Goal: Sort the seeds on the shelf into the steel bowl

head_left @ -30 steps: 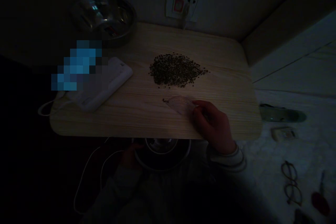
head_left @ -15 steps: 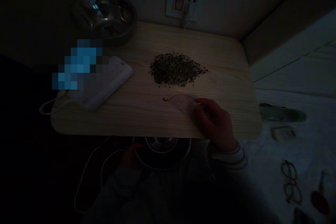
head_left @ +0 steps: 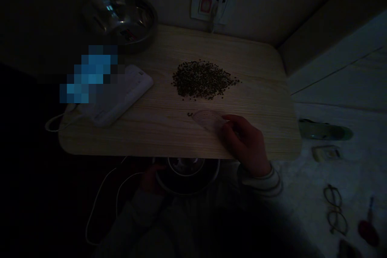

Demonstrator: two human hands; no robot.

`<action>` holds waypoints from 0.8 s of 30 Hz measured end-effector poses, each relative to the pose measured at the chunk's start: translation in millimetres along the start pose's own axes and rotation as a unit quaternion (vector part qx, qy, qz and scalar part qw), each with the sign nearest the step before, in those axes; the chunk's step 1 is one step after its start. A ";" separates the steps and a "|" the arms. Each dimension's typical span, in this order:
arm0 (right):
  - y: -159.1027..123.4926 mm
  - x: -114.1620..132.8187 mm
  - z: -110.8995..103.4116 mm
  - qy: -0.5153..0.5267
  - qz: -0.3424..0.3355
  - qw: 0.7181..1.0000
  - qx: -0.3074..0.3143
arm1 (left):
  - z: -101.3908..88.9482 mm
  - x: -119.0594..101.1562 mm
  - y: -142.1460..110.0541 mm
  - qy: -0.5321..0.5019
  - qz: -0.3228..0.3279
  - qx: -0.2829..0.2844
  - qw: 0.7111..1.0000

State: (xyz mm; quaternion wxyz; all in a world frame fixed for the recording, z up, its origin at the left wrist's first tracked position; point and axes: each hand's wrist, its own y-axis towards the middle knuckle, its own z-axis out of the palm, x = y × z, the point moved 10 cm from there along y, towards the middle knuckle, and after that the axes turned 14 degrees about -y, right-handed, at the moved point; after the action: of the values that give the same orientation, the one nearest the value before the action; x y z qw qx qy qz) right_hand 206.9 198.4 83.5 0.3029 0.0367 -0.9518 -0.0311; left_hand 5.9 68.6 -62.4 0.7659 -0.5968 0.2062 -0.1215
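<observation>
In dim light, my right hand [head_left: 243,139] pinches a clear plastic protractor [head_left: 208,119] by its right end, flat on or just over the wooden tabletop. Several tiny dark grains [head_left: 190,114] lie at the protractor's left tip. Beyond it spreads a pile of small dark grains [head_left: 202,80], apart from my hand. Below the table's front edge, my left hand [head_left: 152,177] grips the left rim of a round dark bowl [head_left: 187,183] with a shiny metal middle. Shadow hides most of its fingers.
On the table [head_left: 169,137], a white power strip [head_left: 121,96] lies left beside a blurred-out blue patch. A steel basin [head_left: 121,20] stands behind. A socket [head_left: 214,2] is on the wall. Right are a green bottle-like object [head_left: 326,131] and glasses [head_left: 335,209]. White cables [head_left: 102,185] hang below.
My right hand has shifted slightly left and down with the protractor, which now lies a bit flatter. The grains at its tip have moved apart a little. My left hand stays put.
</observation>
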 end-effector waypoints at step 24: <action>17.0 0.4 0.1 -0.029 0.026 0.997 -0.066 | -3.8 4.3 9.4 0.009 -0.014 0.018 1.000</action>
State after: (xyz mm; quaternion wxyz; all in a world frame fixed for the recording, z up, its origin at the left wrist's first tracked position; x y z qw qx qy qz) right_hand 205.6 215.3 85.0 0.2775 -0.0088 -0.9567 -0.0870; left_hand 7.4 65.9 -73.0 0.7728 -0.5848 0.2021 -0.1409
